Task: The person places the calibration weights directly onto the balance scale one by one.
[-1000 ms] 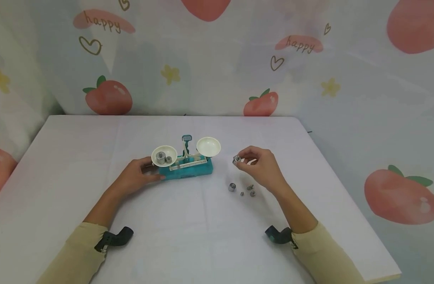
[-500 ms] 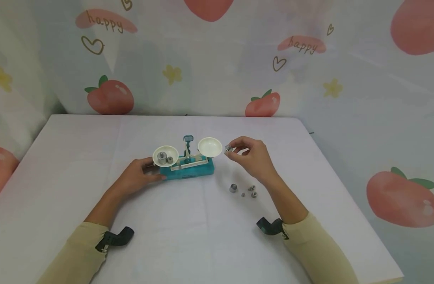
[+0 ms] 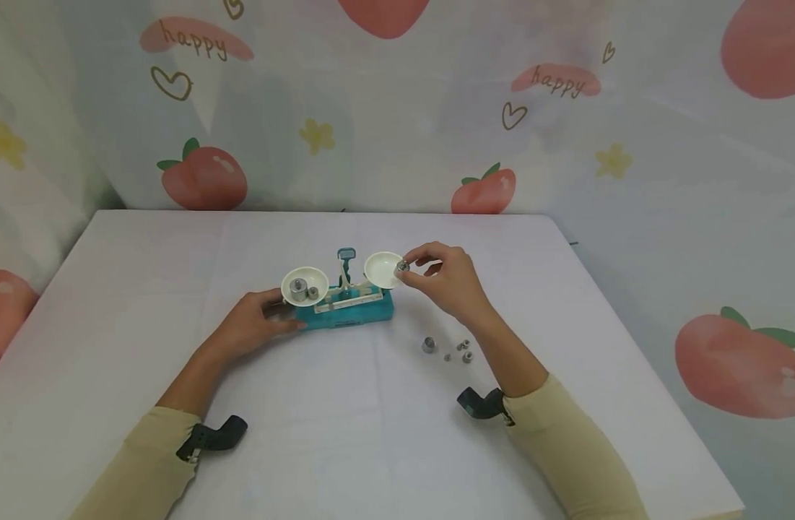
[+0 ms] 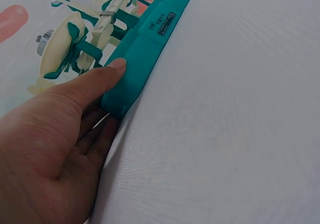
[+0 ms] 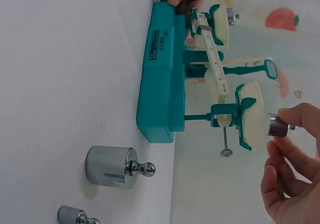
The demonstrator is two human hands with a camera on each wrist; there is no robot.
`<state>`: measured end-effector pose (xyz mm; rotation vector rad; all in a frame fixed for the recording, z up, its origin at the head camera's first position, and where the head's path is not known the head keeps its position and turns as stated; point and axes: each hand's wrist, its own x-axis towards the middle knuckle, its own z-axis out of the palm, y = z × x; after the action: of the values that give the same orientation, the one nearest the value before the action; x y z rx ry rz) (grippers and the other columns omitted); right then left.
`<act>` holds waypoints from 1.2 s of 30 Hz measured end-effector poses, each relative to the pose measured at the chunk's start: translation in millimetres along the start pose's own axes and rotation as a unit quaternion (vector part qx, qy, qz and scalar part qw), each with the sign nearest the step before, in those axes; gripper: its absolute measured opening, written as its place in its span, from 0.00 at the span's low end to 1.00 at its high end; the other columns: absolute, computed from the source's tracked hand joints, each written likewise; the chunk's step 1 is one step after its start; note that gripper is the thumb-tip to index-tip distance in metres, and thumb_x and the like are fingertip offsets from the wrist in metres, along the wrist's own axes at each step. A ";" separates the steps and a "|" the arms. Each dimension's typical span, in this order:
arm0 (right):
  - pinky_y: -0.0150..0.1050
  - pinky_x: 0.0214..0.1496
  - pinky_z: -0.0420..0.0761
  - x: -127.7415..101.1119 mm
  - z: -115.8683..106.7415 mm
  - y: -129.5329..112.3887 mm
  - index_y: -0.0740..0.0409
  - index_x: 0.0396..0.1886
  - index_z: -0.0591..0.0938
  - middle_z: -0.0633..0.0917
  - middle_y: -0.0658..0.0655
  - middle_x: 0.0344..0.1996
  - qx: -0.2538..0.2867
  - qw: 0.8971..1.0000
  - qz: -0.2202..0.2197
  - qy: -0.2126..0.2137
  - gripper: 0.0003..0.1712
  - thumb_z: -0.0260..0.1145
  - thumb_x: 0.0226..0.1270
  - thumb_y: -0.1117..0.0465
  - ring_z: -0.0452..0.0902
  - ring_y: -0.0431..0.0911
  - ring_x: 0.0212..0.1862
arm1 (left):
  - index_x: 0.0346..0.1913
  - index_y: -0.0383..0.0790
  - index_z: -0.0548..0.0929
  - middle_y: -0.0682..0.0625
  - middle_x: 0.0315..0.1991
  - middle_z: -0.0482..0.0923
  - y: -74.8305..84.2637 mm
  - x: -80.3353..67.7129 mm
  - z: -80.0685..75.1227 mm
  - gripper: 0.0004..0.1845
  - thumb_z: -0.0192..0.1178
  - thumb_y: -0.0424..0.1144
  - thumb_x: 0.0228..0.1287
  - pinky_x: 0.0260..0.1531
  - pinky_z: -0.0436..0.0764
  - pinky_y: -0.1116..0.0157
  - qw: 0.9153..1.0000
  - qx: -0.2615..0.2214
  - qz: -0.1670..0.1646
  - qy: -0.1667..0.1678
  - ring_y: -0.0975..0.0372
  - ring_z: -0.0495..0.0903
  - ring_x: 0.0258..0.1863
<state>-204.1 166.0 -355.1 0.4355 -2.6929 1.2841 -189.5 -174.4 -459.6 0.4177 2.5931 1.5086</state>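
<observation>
A metal weight [image 5: 277, 125] is pinched between the thumb and fingertips of the right hand [image 3: 450, 283], the other fingers being bent. It is held right at the right pan [image 3: 379, 268] of the balance scale [image 3: 354, 315]; whether the pan is touched cannot be told. The left end of the scale's base [image 4: 145, 59] is gripped between the thumb and fingers of the left hand [image 3: 249, 325]. Two weights [image 3: 298, 289] are held in the left pan [image 3: 318, 278]. Loose weights [image 3: 429, 345] are spread on the table [image 3: 319, 433] near the scale's right end.
</observation>
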 end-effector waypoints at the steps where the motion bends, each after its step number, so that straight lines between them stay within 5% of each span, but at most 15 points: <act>1: 0.45 0.46 0.82 0.9 1.3 0.1 0.57 0.48 0.89 0.85 0.55 0.44 -0.002 1.000 0.001 0.000 0.14 0.76 0.66 0.57 0.78 0.57 0.49 | 0.70 0.35 0.77 0.40 0.68 0.76 -0.1 0.0 0.2 0.36 0.77 0.37 0.60 0.67 0.73 0.48 1.000 -0.001 0.000 0.000 0.45 0.74 0.68; 20: 0.48 0.56 0.77 16.6 26.0 -0.5 0.55 0.41 0.91 0.79 0.55 0.53 -0.019 1.000 0.001 -0.010 0.10 0.77 0.64 0.56 0.71 0.50 0.59 | 0.71 0.36 0.76 0.42 0.68 0.76 -3.4 0.8 2.1 0.37 0.78 0.37 0.59 0.67 0.73 0.49 1.000 -0.009 0.000 0.002 0.47 0.75 0.67; 36: 0.47 0.54 0.79 21.8 34.0 -5.4 0.55 0.45 0.90 0.77 0.57 0.57 -0.010 0.999 0.011 -0.028 0.13 0.78 0.63 0.56 0.71 0.52 0.59 | 0.71 0.39 0.77 0.43 0.67 0.77 -3.4 1.7 -1.6 0.37 0.79 0.38 0.58 0.67 0.73 0.48 1.000 0.007 0.005 0.008 0.48 0.75 0.67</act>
<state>-222.9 132.0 -367.4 0.4475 -2.7627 1.2670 -192.0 -176.9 -461.7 0.4206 2.6197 1.5042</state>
